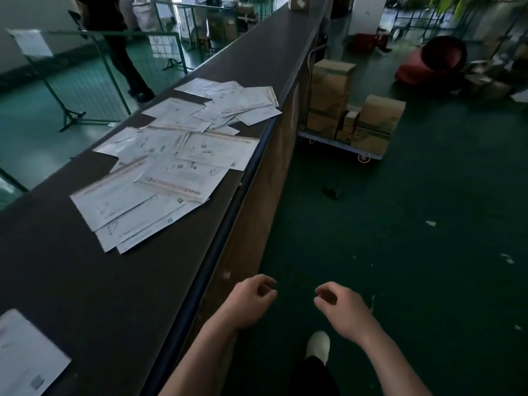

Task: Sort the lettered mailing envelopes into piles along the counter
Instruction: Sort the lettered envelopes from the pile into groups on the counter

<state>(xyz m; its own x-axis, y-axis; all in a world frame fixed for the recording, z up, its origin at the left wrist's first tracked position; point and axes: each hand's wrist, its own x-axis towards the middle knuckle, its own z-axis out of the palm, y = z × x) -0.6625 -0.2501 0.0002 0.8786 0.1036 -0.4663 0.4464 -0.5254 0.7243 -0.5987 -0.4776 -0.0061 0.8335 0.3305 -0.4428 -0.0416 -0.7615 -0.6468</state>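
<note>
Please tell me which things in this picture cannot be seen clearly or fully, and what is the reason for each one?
Head view only:
- Envelopes in the main heap: they overlap, so most letters are covered; printed text is too small.
- Far pile: markings too small and blurred.
- Lone envelope: cut off by the left and bottom edges, blurred.
- Small box on the far counter: cut off by the top edge.

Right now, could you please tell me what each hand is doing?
Left hand: open, fingers loosely curled, holding nothing, beside the counter.
Right hand: open, fingers loosely curled, holding nothing, over the floor.
</note>
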